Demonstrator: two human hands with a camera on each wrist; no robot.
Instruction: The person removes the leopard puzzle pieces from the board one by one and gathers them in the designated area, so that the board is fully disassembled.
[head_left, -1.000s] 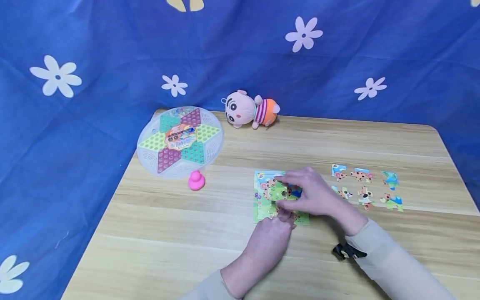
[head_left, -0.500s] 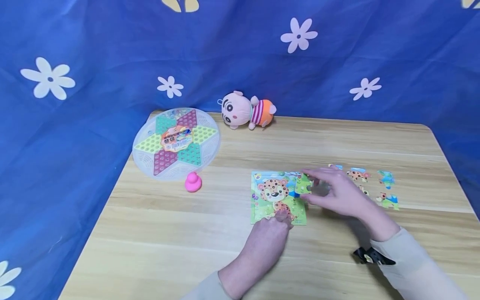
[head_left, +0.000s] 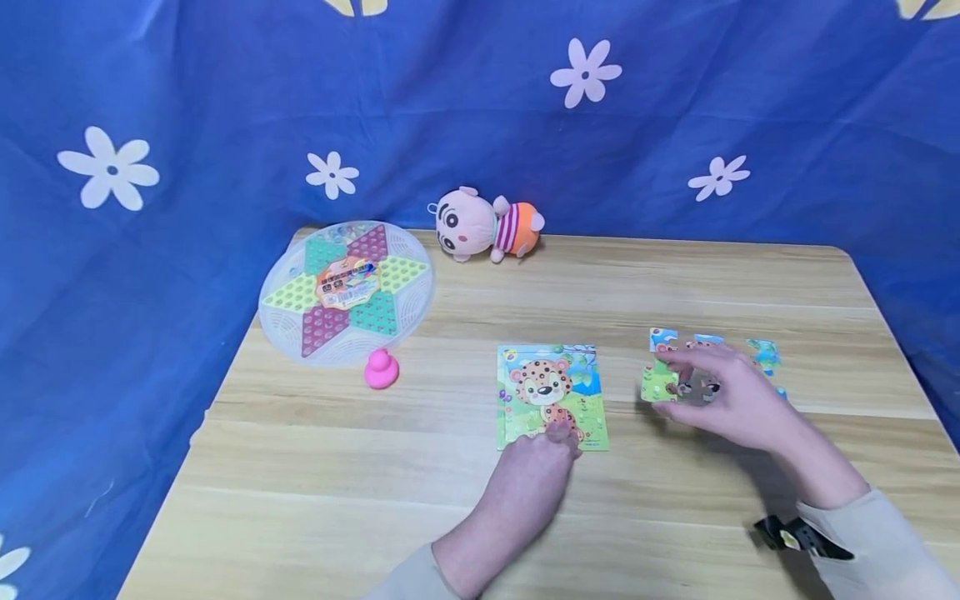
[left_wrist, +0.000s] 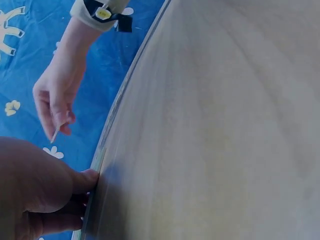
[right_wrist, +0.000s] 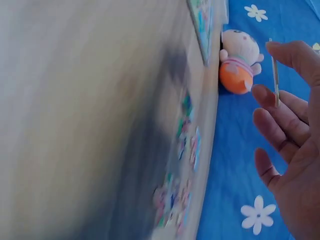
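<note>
A jigsaw puzzle board [head_left: 585,417] with a spotted leopard cub picture lies near the middle of the table. My left hand [head_left: 536,471], fingers curled, holds it down at its near edge. Seen from the left wrist, the thumb [left_wrist: 86,179] and curled fingers touch the board's edge. My right hand [head_left: 738,400] pinches a green puzzle piece [head_left: 658,383] by its edges between thumb and fingers, raised above the table. The right wrist view catches that piece [right_wrist: 276,80] edge-on. Loose puzzle pieces, such as a blue one [head_left: 765,353], lie under and behind the right hand, which partly hides them.
A pink rubber duck [head_left: 382,369] sits left of the board. Behind it lies a round Chinese checkers board [head_left: 348,292]. A plush doll [head_left: 486,223] rests on its side at the table's back edge, before a blue flowered cloth [head_left: 450,100].
My right hand has carried the green piece rightward, from over the board to over the loose pieces. The leopard picture is uncovered. My left hand stays at the board's near edge.
</note>
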